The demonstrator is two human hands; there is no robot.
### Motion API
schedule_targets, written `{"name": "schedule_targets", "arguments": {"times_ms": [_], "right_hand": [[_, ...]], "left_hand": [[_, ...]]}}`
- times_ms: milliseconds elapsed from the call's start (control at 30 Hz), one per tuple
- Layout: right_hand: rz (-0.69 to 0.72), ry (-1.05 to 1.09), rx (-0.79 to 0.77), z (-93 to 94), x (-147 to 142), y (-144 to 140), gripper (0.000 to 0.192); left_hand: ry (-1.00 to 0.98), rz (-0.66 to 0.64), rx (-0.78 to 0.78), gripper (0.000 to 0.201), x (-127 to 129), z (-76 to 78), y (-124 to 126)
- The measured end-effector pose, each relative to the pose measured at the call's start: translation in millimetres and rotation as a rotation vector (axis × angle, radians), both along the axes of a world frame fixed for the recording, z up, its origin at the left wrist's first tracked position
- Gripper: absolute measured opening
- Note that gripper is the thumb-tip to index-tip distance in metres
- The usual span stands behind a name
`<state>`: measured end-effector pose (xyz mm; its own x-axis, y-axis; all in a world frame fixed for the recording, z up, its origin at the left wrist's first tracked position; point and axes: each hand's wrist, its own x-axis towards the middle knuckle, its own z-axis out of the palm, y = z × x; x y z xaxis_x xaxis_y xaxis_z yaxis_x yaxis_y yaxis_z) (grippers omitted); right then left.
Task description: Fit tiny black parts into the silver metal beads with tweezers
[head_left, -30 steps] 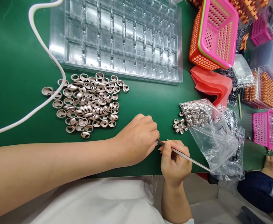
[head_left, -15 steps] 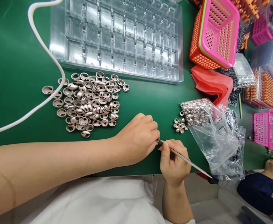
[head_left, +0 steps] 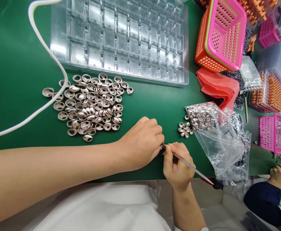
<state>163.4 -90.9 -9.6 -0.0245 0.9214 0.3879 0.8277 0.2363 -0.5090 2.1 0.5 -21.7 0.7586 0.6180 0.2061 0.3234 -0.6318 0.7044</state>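
Hands meeting, right with tweezers

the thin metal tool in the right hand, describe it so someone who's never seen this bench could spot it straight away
Start at the green table and go to its near edge, where the two hands meet. The right hand grips a thin metal tool like a pen, its tip at the left hand fingertips. Unlike the rounded metal shells piled to the left, it is one long, straight, silvery rod slanting toward the clear plastic bag.
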Motion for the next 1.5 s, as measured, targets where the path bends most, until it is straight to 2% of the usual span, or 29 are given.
{"name": "schedule_targets", "arguments": {"times_ms": [300,433,667,733,833,933,1000,1267,1500], "right_hand": [[0.077,-0.118,0.038,3.4,2.0,5.5,0.022],[0.122,-0.106,0.047,2.0,3.8,8.7,0.023],[0.08,-0.158,0.091,-0.1,1.7,6.5,0.02],[0.023,-0.095,0.055,-1.1,1.7,3.5,0.017],[-0.125,0.14,-0.012,-3.6,2.2,-2.3,0.012],[-0.302,0.413,0.042,-5.2,1.1,-7.9,0.007],[-0.36,0.513,0.08,-5.2,-0.7,-10.3,0.005],[-0.323,0.577,0.007,-7.8,-4.7,-13.4,0.005],[-0.25,0.523,-0.063,-14.6,1.4,-23.2,0.016]], "left_hand": [[-0.014,0.005,0.021,0.019,1.1,-1.5,-0.5],[-0.011,0.011,0.023,0.017,1.9,-3.0,-0.4],[0.014,-0.006,0.008,0.015,1.5,-1.9,1.7],[0.022,-0.015,-0.006,0.013,0.7,-0.9,2.2],[0.014,-0.015,-0.036,0.011,-0.5,0.2,2.7],[0.011,-0.021,-0.065,0.009,-1.3,1.0,3.0],[0.02,-0.026,-0.076,0.009,-1.5,1.9,3.3],[0.046,-0.039,-0.07,0.007,-2.3,6.2,4.4],[0.024,-0.035,-0.067,0.006,-3.4,4.6,3.9]]}}
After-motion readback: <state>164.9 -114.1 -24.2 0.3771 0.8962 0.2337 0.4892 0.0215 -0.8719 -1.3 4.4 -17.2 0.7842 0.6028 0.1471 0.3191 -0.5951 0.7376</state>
